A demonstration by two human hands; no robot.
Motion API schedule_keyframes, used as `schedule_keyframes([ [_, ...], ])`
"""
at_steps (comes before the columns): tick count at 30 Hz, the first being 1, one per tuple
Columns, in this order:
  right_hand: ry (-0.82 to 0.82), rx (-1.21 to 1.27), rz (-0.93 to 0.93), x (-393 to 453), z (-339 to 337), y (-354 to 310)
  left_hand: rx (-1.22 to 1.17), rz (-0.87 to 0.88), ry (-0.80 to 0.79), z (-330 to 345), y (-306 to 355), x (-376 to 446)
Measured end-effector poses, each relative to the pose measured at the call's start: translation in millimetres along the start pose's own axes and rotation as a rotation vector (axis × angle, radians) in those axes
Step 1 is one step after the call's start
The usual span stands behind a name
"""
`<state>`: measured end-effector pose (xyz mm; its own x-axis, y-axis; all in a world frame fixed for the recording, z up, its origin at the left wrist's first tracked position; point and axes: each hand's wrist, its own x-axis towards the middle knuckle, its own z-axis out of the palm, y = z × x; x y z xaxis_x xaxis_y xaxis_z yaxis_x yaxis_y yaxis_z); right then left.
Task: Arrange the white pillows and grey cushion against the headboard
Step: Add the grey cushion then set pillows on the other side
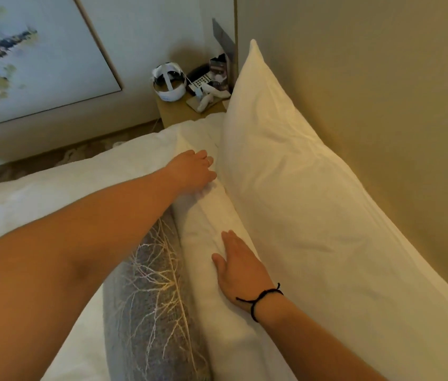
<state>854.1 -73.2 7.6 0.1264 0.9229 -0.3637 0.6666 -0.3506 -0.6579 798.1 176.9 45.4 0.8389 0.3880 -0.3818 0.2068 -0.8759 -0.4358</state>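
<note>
A large white pillow [294,174] stands upright against the beige headboard [382,92]. In front of it leans a second white pillow [217,221]. My left hand [191,171] rests on that second pillow's far top edge, fingers curved over it. My right hand [238,268], with a black cord at the wrist, lies flat on the same pillow nearer to me. A grey cushion [148,303] with a pale branch pattern stands against the front of the second pillow, partly under my left forearm.
A white duvet [66,182] covers the bed at left. Beyond the pillows a wooden bedside table [178,111] carries a white headset [169,81], a remote and small items. A framed painting [24,56] leans on the far wall.
</note>
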Motion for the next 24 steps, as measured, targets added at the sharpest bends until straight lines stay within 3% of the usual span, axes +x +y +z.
schedule_keyframes([
  [6, -0.016, -0.093, -0.053, 30, 2, 4, 0.002, -0.245, -0.038, 4, -34, 25],
  [12, 0.094, -0.227, -0.009, 31, 22, 15, -0.362, -0.404, 0.212, 13, -24, 56],
  [15, 0.117, -0.223, -0.009, 27, 28, 20, -0.431, -0.549, -0.026, 36, 2, 64],
  [18, 0.104, -0.191, -0.015, 23, 29, 20, -0.527, -0.583, -0.228, 46, 8, 69],
  [24, 0.037, -0.243, 0.020, 6, 17, 7, -0.750, -0.513, -0.252, 32, -20, 31],
])
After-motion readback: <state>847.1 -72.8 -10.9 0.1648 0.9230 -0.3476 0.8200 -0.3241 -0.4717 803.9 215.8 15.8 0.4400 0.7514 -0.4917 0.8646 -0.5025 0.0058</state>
